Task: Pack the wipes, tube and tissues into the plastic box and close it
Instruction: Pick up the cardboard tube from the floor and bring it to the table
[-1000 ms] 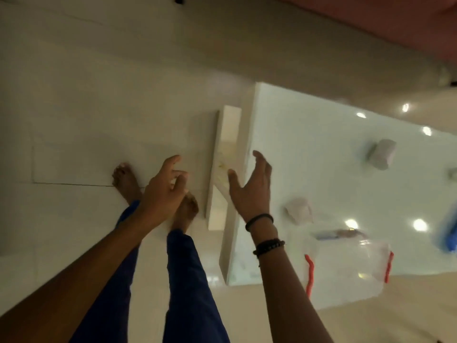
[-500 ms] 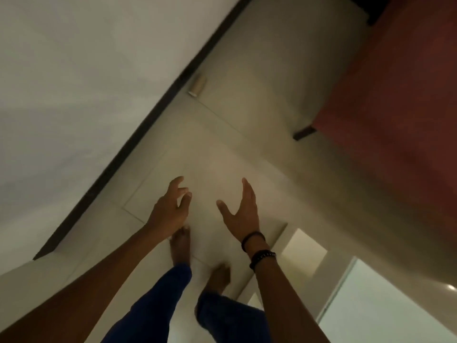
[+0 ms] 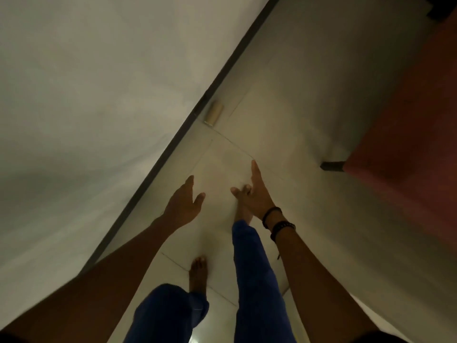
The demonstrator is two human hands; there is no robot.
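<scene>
My left hand (image 3: 184, 203) and my right hand (image 3: 256, 194) are held out in front of me over the floor, both with fingers spread and nothing in them. Dark bracelets sit on the right wrist. The plastic box, wipes, tube and tissues are out of view. Only a pale corner of the table (image 3: 378, 320) shows at the bottom right edge.
A pale wall (image 3: 99, 95) with a dark skirting strip (image 3: 197, 107) runs diagonally on the left. A small cardboard roll (image 3: 214, 115) lies by the skirting. A reddish furniture piece (image 3: 408, 144) stands on the right. My bare feet and blue trousers (image 3: 257, 280) are on the tiled floor.
The view has swung away from the table; the box and items have left the frame. My feet have stepped forward along the wall. Both hands stay empty and spread.
</scene>
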